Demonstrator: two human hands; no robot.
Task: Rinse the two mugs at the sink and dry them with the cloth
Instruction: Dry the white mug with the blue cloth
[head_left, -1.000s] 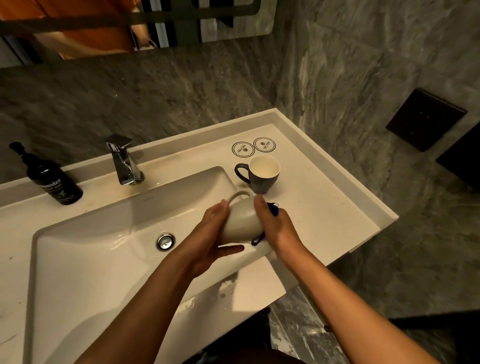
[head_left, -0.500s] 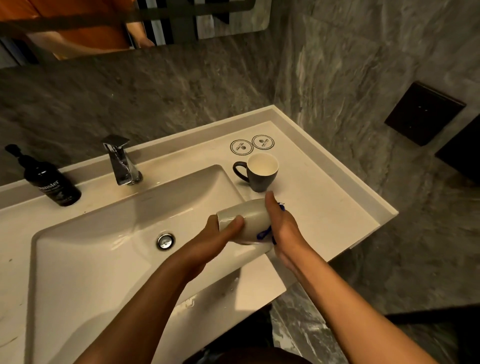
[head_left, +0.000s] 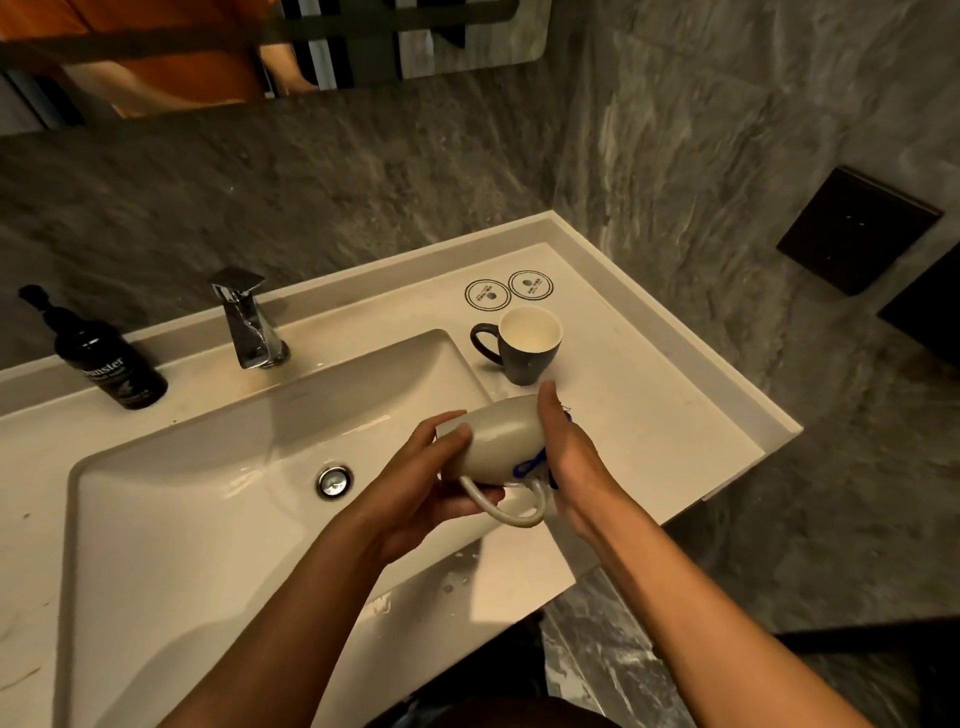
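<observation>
Gripping the white mug (head_left: 501, 439) sideways in your left hand (head_left: 415, 483), you press the blue cloth (head_left: 535, 462) against it with your right hand (head_left: 566, 457), fingers straight.

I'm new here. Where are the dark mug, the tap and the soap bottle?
dark mug (head_left: 527, 358), head view, outer wall.
tap (head_left: 248, 325), head view, chrome body.
soap bottle (head_left: 111, 366), head view, label.

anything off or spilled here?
Only small water drops on the counter's front edge, below the hands. The white mug lies sideways because it is being wiped; the dark mug stands upright. No damage shows.
</observation>
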